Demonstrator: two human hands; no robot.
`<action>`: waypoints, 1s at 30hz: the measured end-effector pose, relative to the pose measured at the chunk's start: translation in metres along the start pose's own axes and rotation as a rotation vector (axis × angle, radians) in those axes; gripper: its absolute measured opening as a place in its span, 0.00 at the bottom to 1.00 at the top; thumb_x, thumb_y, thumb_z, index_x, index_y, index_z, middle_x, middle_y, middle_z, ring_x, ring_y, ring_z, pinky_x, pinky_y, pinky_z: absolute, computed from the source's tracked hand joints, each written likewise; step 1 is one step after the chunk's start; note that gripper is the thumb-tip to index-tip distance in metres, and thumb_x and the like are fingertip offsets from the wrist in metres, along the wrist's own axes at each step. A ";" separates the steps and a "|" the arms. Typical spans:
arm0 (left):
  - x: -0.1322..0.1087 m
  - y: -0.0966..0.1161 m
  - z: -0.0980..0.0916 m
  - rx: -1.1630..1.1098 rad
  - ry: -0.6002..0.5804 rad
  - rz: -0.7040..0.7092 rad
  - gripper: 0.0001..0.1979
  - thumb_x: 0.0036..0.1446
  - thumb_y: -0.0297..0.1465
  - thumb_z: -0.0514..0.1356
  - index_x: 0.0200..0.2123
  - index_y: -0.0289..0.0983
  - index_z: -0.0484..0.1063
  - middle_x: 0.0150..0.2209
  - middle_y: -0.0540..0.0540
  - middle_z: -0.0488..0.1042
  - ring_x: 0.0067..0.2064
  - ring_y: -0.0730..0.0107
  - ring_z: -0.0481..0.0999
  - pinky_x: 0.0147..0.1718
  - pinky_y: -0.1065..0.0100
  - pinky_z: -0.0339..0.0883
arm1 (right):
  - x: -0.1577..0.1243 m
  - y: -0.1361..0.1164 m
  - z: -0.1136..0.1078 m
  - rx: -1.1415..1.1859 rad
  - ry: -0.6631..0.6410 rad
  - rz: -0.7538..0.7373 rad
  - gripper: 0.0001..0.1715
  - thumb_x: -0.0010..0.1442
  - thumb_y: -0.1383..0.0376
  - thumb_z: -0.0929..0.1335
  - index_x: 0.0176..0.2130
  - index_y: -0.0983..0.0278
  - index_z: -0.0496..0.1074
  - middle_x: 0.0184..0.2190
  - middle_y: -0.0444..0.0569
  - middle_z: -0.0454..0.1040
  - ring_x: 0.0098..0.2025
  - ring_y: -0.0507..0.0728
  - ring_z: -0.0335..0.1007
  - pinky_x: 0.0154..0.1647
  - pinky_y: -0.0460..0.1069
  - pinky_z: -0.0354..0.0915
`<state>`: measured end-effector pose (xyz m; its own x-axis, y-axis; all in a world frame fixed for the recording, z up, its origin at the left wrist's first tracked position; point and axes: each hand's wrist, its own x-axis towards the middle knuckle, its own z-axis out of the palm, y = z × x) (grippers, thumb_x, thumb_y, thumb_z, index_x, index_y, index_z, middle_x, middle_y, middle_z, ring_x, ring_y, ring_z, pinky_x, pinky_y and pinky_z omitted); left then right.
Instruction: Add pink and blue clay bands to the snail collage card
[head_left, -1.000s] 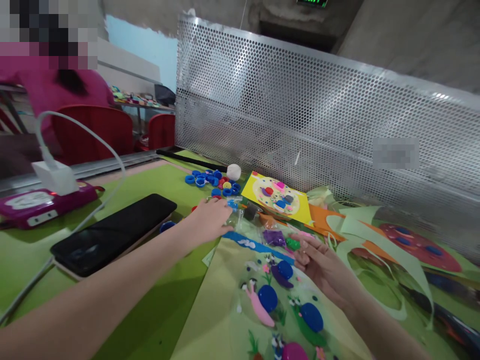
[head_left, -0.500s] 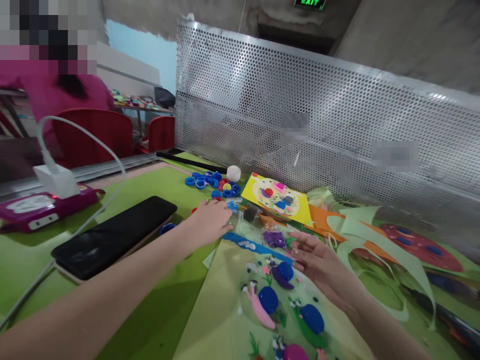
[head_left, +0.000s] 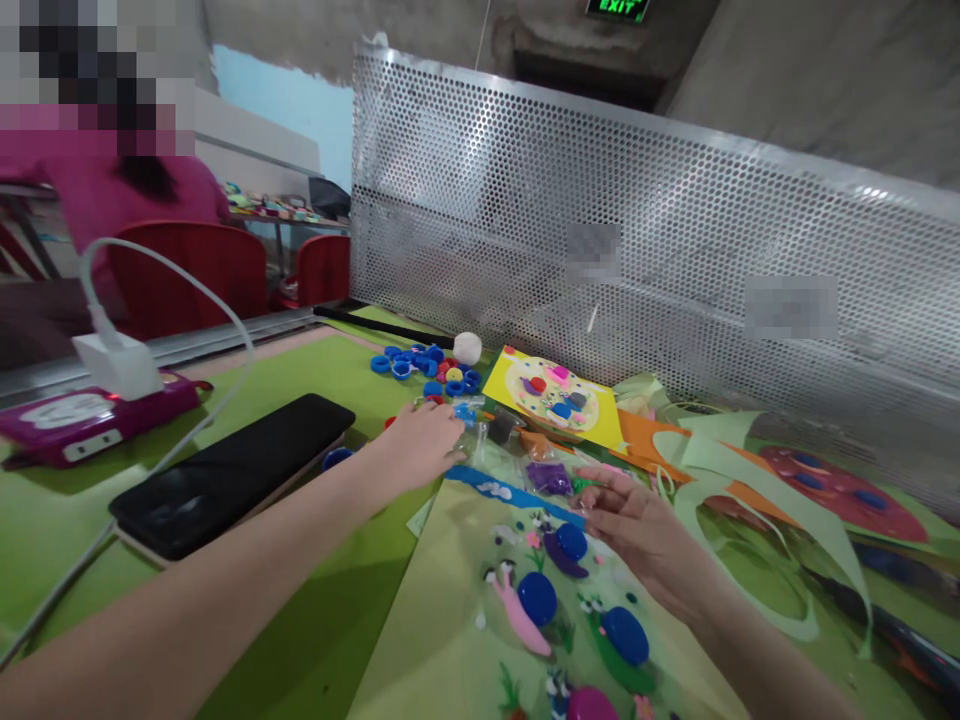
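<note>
A pale yellow sheet [head_left: 424, 620] lies before me, decorated with clay snails whose shells are bottle caps, such as a pink snail [head_left: 517, 615] with a blue cap, under a blue strip. Beyond its far left corner, my left hand [head_left: 427, 438] lies palm down beside clear packets and a light blue clay piece [head_left: 466, 412]; its thumb is apart, other fingertips partly hidden. My right hand [head_left: 626, 515] is at the sheet's far right edge, fingers loosely bent and apart, touching clear packaging near a green clay piece [head_left: 582, 484]. A purple clay packet [head_left: 549, 478] sits between the hands.
Bottle caps [head_left: 412, 360] and a white ball [head_left: 467, 348] sit at the back, beside a yellow decorated card [head_left: 551, 395]. A phone [head_left: 240, 470] and power strip [head_left: 97, 415] are at left. Paper offcuts [head_left: 795, 520] lie right. A perforated metal screen [head_left: 637, 220] stands behind; a person [head_left: 150, 190] sits beyond.
My right hand's fingers have drawn slightly closer together and bent a little more near the green clay. My left hand has barely moved.
</note>
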<state>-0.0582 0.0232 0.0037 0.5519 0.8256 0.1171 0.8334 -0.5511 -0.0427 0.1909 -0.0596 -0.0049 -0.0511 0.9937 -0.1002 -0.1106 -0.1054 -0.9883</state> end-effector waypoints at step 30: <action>-0.013 0.021 -0.013 -0.119 -0.190 0.194 0.06 0.50 0.33 0.61 0.32 0.38 0.73 0.36 0.43 0.76 0.37 0.58 0.76 0.30 0.67 0.66 | 0.006 0.000 0.043 -0.890 -0.160 -0.403 0.12 0.51 0.70 0.66 0.37 0.59 0.73 0.29 0.45 0.77 0.33 0.57 0.73 0.36 0.50 0.65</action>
<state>-0.0478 -0.0004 0.0143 0.7056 0.7051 -0.0703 0.7086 -0.7019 0.0722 0.1480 -0.0554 -0.0008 -0.3141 0.9248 0.2146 0.6338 0.3725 -0.6779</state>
